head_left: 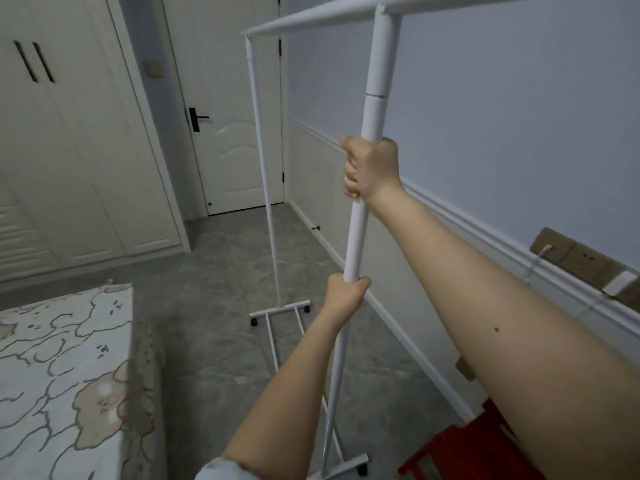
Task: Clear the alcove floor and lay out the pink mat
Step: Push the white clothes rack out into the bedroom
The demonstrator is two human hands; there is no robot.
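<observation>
Grey tile floor beside bed — clothes rack standing there, both hands clenched round near pole: right hand high, left hand lower. Clearing underway I'd say — pink mat nowhere in sight.

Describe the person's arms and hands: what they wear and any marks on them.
Both forearms are bare. The left hand and the right hand wear no gloves, and no rings or watch show. A pale sleeve edge appears at the left elbow. A small dark mole marks the right forearm.
</observation>
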